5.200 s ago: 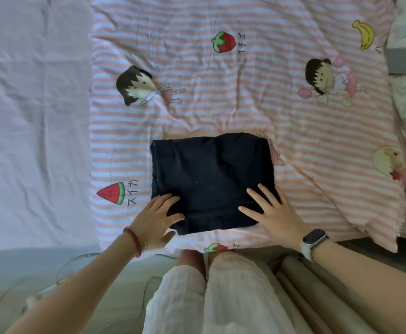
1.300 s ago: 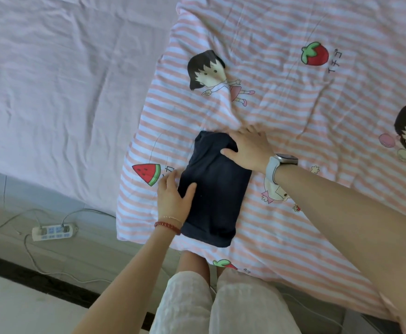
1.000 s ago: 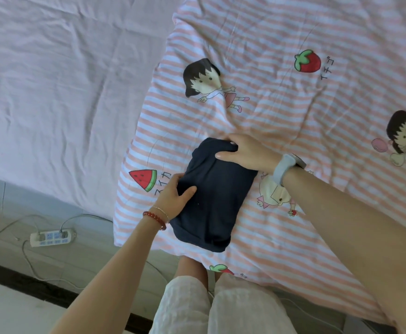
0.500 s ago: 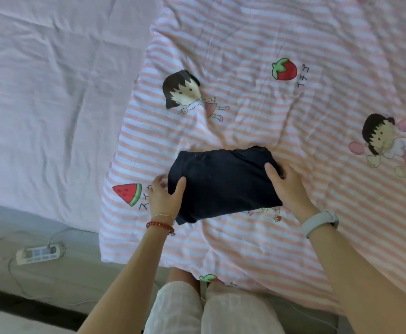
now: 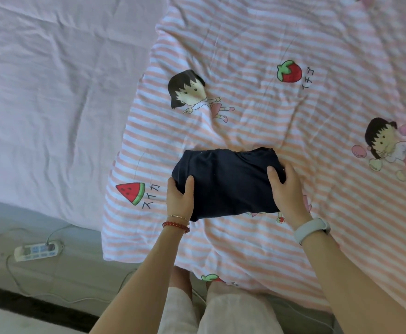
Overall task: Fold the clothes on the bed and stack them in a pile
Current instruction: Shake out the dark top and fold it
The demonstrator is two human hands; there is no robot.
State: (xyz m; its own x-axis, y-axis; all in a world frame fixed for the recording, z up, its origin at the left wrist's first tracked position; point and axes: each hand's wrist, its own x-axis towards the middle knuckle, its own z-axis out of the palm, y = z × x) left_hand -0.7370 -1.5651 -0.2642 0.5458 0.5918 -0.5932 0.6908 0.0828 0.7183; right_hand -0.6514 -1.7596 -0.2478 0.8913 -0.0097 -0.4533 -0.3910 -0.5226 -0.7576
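A folded navy garment (image 5: pixel 228 183) forms a compact bundle above the pink-and-white striped cartoon quilt (image 5: pixel 257 104). My left hand (image 5: pixel 179 200) grips its left end, thumb on top and fingers underneath. My right hand (image 5: pixel 286 189) grips its right end in the same way, wrist wearing a pale watch. The bundle sits level between both hands near the quilt's front edge. Whether its underside touches the quilt is hidden.
A plain lilac sheet (image 5: pixel 52 92) covers the bed to the left of the quilt. A white power strip (image 5: pixel 37 250) with cables lies on the floor below the bed edge. My legs in white shorts (image 5: pixel 221 312) stand against the bed.
The wide folded garment was folded narrower, then gripped at both ends and turned from lengthwise to crosswise. Over the last half second it has barely moved.
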